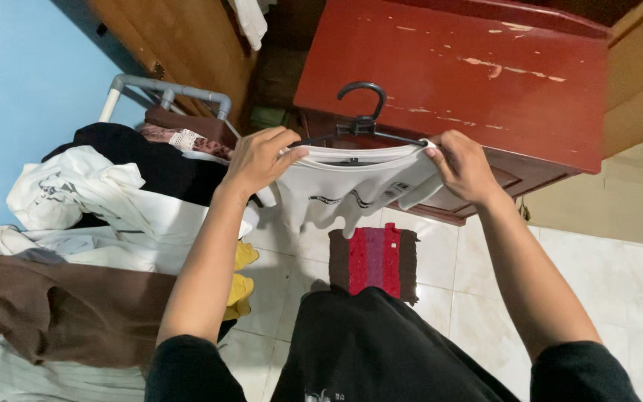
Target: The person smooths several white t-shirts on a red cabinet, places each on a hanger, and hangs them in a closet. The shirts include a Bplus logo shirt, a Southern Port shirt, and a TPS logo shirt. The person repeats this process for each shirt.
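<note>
Up near the middle of the view, both hands hold a white T-shirt [351, 190] that hangs on a black plastic hanger [362, 123]. The left hand [262, 160] sits at about ten o'clock from the shirt's centre, its fingers curled and pinching the cloth at the shoulder, right at the hanger's left arm. The right hand [464, 167] is at about two o'clock, fingers closed on the shirt's other shoulder at the end of the hanger's right arm. The hanger's hook stands up at twelve o'clock, in front of a red wooden cabinet [478, 71] with scuffed paint. The shirt's body droops in folds between the two hands, with a dark printed band across the front.

Below the shirt, at six o'clock, a small knitted mat [373, 262] striped in brown, red and pink lies on the white tiled floor [626, 283]. The person's black shirt fills the bottom edge of the view.

Over at nine o'clock lies a pile of clothes [106, 201]: white garments, a black one, and a brown cloth [46, 309] spread towards eight o'clock. Something yellow [241, 279] peeks out just behind the left forearm. A grey pipe rack [169, 93] rises behind the pile at eleven o'clock, against a blue wall [24, 82].
</note>
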